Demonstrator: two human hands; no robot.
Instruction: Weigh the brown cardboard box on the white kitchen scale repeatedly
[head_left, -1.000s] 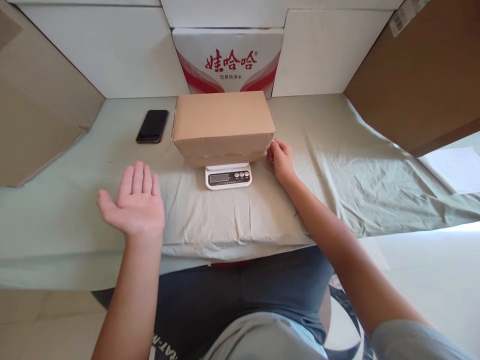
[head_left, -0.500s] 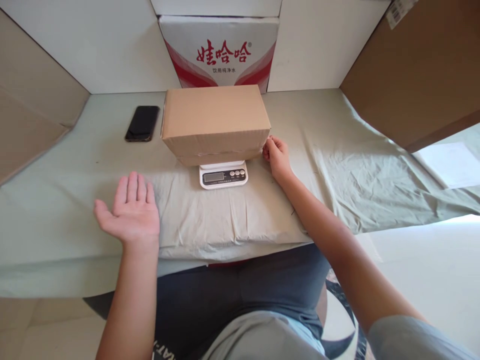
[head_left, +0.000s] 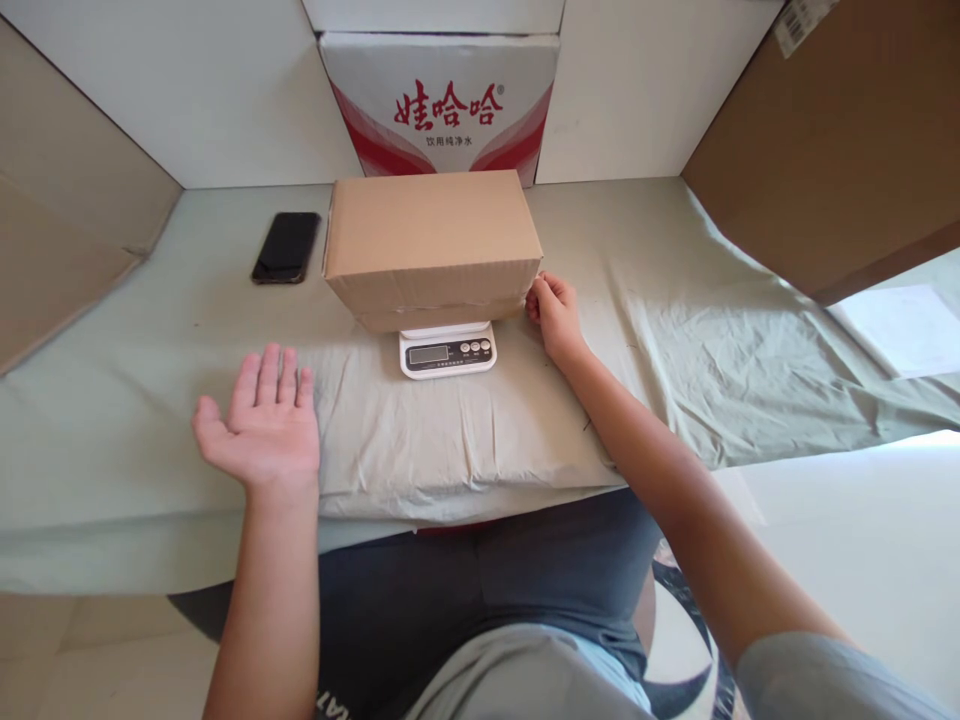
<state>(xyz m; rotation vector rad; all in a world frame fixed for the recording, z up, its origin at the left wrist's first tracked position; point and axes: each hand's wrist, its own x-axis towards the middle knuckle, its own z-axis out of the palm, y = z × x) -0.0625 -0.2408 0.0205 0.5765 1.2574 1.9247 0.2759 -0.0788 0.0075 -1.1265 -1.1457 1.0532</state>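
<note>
Operator's view of a worktop (head_left: 592, 235) covered in pale green cloth, with your two bare hands at its near side. A closed, plain brown rectangular cardboard box (head_left: 435, 225) rests on a small white plastic scale (head_left: 448, 366), hiding most of its platform; the scale's black front panel, with a grey display and three round buttons, projects towards you. No reading can be made out on the display. Your left hand (head_left: 268, 430) lies palm up to the left of the scale, well apart from the box, its fingers extended and slightly spread, the thumb held out sideways; it is empty. Your right hand (head_left: 555, 318) is at the box's near right corner, its fingers curled in and drawn together; whether they touch the box or pinch anything cannot be told. A black rectangular phone (head_left: 286, 247) lies flat to the left of the box. Behind the box stands a white carton with red bands and red lettering (head_left: 442, 65). Large brown cardboard panels flank the worktop at left (head_left: 71, 170) and right (head_left: 817, 150); white paper (head_left: 900, 328) lies near the right panel.
</note>
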